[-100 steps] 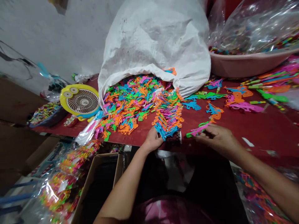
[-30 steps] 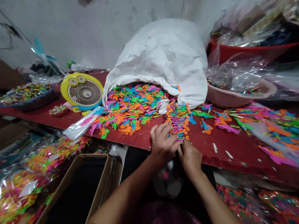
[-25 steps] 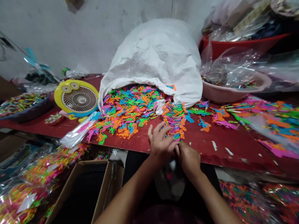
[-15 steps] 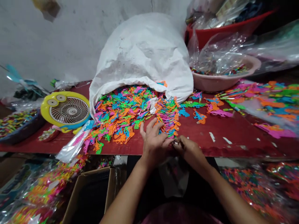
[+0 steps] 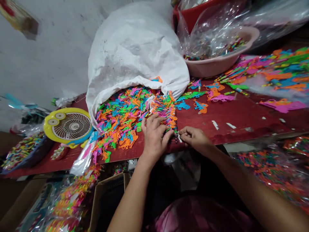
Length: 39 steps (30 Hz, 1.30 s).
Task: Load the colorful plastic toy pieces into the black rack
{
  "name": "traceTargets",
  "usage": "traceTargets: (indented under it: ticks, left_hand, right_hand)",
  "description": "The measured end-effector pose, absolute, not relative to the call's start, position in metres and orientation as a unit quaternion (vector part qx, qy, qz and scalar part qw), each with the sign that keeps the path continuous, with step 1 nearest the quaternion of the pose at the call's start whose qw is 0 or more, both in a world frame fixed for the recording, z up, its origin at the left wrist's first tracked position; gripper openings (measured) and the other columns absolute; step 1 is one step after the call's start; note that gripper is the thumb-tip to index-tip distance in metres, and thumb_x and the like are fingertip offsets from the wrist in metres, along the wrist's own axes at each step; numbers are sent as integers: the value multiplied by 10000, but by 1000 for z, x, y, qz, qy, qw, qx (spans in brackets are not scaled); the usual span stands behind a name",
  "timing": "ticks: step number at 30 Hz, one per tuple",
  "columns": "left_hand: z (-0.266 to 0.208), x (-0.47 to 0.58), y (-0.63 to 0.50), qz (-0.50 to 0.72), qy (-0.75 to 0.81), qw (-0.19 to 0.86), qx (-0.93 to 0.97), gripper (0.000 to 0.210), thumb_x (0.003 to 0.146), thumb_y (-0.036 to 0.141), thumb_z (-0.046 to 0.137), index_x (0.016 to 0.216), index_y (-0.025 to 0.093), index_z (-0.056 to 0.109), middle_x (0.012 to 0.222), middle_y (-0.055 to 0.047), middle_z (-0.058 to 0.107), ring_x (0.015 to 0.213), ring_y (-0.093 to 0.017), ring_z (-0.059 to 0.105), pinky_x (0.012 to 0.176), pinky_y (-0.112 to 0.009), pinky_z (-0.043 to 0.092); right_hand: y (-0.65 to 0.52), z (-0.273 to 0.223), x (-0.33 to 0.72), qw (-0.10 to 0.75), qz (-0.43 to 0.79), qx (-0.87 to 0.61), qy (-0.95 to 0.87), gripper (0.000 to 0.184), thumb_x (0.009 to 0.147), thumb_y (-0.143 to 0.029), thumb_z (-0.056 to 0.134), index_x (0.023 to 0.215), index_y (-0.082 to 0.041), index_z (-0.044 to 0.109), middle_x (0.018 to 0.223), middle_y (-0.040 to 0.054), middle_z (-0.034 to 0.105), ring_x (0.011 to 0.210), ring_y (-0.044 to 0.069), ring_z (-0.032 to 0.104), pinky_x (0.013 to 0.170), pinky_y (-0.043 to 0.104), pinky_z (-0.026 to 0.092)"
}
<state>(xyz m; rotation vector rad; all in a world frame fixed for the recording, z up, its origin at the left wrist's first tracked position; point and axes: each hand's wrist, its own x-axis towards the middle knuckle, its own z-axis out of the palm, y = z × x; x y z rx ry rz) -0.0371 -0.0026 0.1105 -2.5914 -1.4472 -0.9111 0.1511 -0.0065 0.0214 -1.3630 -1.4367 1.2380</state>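
A row of stacked neon plastic toy pieces runs from the sack's mouth to the red table's front edge. My left hand lies flat on the near end of this row, fingers spread over it. My right hand is just right of the row's near end, fingertips pinched at something small and dark by the edge; what it pinches is unclear. A white woven sack lies on its side behind, spilling a heap of loose coloured pieces.
A yellow cartoon desk fan stands at left. A pink basin under clear plastic sits at back right, with more coloured toys beside it. Below the table edge are an open cardboard box and bags of packed toys.
The view has tilted and shifted. My left hand has moved forward and flattened onto the row's near end. My right hand has come up from below the edge to beside the row.
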Motion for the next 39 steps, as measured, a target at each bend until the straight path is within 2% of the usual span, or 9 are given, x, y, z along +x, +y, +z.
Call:
traceTargets:
  ticks: [6, 8, 14, 23, 25, 29, 32, 35, 39]
  left_hand:
    - [117, -33, -3, -295, -469, 9, -833, 78, 869, 319, 720, 837, 250, 712, 1158, -22, 712, 1274, -274, 544, 1171, -578, 220]
    - [117, -30, -3, -297, -466, 10, -833, 81, 867, 320, 721, 828, 250, 714, 1141, -23, 716, 1262, -278, 552, 1174, -591, 207]
    - [112, -23, -2, -299, -464, 12, -834, 84, 883, 302, 701, 816, 251, 706, 1164, -28, 713, 1255, -276, 557, 1160, -592, 241]
    - [104, -24, -3, -302, -468, 13, -830, 87, 884, 303, 706, 828, 243, 677, 1211, -40, 690, 1258, -281, 559, 1159, -639, 220]
    - [101, -26, -10, -333, -458, 33, -824, 78, 882, 303, 707, 940, 256, 683, 1263, -59, 658, 1269, -279, 550, 1163, -617, 246]
    - [74, -42, -19, -524, -505, 51, -684, 344, 918, 298, 634, 1254, 239, 594, 1335, -117, 589, 1275, -260, 539, 1123, -498, 379]
    - [40, -55, -12, -608, -587, -123, -520, 347, 936, 340, 566, 1255, 207, 590, 1233, -108, 639, 1161, -229, 610, 1047, -416, 458]
    - [12, -57, -1, -553, -580, -333, -497, 387, 859, 365, 621, 1201, 184, 626, 1160, -95, 689, 1121, -233, 637, 1026, -384, 473]
    - [-1, -42, 1, -520, -544, -382, -536, 348, 800, 387, 665, 1079, 178, 661, 1110, -92, 716, 1118, -254, 642, 1045, -397, 458]
  right_hand:
    - [-5, 13, 132, 336, 214, -603, -691, 170, 838, -297, 521, 719, -193, 584, 690, 6, 589, 625, 131, 492, 581, 255, 295]
    - [-5, 8, 126, 327, 173, -620, -692, 177, 859, -288, 514, 723, -191, 572, 731, 30, 601, 656, 149, 491, 600, 279, 268]
    - [-5, 0, 116, 291, 127, -637, -702, 155, 901, -196, 473, 804, -182, 594, 796, 71, 637, 686, 179, 508, 603, 322, 207]
    - [-13, 4, 115, 318, 111, -626, -703, 141, 913, -162, 458, 865, -172, 590, 866, 71, 648, 742, 181, 551, 647, 301, 266]
    - [-14, 3, 118, 328, 120, -611, -710, 123, 886, -136, 471, 856, -173, 584, 854, 59, 643, 736, 175, 553, 643, 294, 275]
    - [-14, 3, 143, 324, 142, -599, -719, 133, 852, -119, 489, 886, -180, 601, 853, 43, 644, 763, 169, 579, 661, 269, 324]
    - [-5, 10, 184, 302, 145, -616, -713, 161, 898, -175, 481, 937, -184, 637, 881, 52, 661, 777, 176, 595, 677, 270, 359]
    - [14, 26, 239, 307, 74, -659, -683, 223, 950, -261, 468, 1012, -188, 670, 989, 76, 681, 846, 202, 613, 700, 284, 387]
    - [47, 44, 305, 285, -64, -744, -601, 299, 928, -226, 463, 1114, -166, 689, 1127, 126, 648, 914, 241, 609, 688, 308, 402]
